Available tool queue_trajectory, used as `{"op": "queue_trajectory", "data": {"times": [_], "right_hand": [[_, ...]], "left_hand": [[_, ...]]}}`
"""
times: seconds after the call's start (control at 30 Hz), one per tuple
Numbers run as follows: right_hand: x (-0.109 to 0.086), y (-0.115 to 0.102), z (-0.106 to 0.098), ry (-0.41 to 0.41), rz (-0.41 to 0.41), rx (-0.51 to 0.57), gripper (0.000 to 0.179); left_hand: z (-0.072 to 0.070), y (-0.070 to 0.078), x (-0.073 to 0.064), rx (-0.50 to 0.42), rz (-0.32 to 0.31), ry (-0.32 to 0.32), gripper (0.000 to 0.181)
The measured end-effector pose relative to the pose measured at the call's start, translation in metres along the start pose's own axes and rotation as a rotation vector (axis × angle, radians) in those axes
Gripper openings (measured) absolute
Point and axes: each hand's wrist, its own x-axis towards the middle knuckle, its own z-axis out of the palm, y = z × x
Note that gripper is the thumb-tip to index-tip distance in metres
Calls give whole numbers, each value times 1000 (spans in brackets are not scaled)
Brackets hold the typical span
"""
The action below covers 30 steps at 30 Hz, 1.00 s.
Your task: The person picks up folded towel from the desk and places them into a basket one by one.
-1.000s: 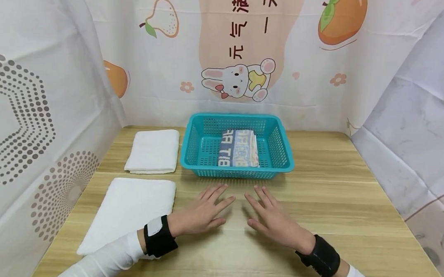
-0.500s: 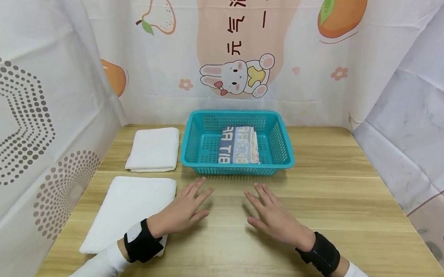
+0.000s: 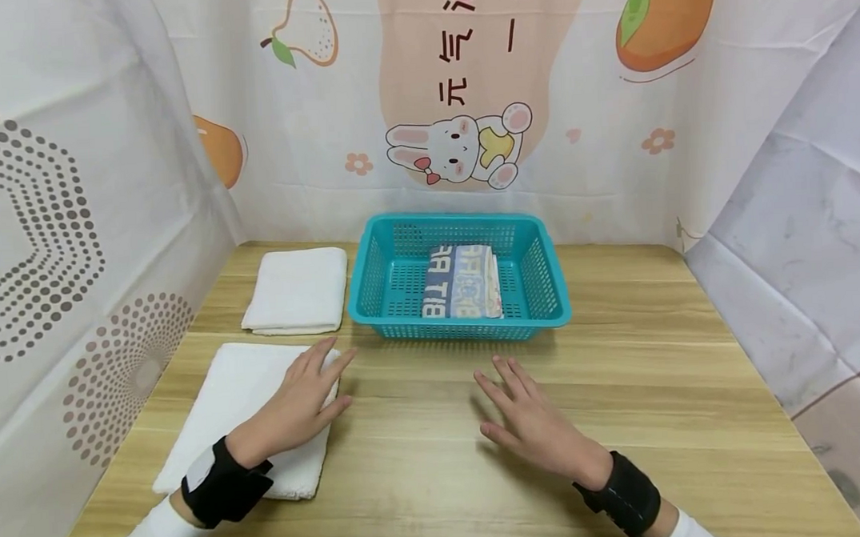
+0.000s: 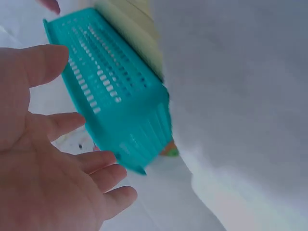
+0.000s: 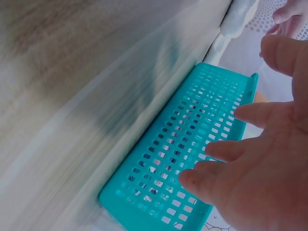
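Observation:
My left hand [image 3: 295, 404] hovers over the right part of a large folded white towel [image 3: 223, 406], its fingers spread and holding nothing. Behind that towel lies a smaller folded white towel [image 3: 297, 290]. A teal plastic basket [image 3: 457, 328] stands at the back middle of the table, and inside it rests a folded blue-and-cream patterned towel [image 3: 463, 283]. Above the bare wood in front of the basket is my right hand [image 3: 541, 432], fingers apart, with nothing in it. The left wrist view shows the left palm [image 4: 43, 178] and loosely extended fingers, with white cloth filling the right side.
The wooden table [image 3: 643, 355] extends to the right of the basket. A printed curtain [image 3: 575, 134] hangs right behind the basket, and patterned cloth [image 3: 97, 235] closes off the left side. Both wrists wear black straps [image 3: 623, 496].
My left hand has moved left, from the table in front of the basket to above the large white towel. The right hand stays in place. The head view has tilted slightly down.

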Motion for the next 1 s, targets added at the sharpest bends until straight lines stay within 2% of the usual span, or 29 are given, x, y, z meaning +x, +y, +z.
{"op": "queue_trajectory", "data": {"times": [0.23, 0.5, 0.6, 0.73, 1.0], "right_hand": [[1, -1, -1, 4, -6, -10, 71], [2, -3, 0, 8, -11, -16, 71], [1, -3, 0, 10, -10, -18, 71], [1, -3, 0, 12, -9, -14, 72], [1, -3, 1, -5, -7, -25, 72]], "left_hand": [[-11, -13, -18, 17, -94, 17, 64], [-27, -32, -36, 62, -130, 113, 69], [-31, -40, -44, 59, -169, 127, 71], [-32, -51, -55, 35, -255, 90, 74], [-33, -62, -65, -49, -461, -101, 79]]}}
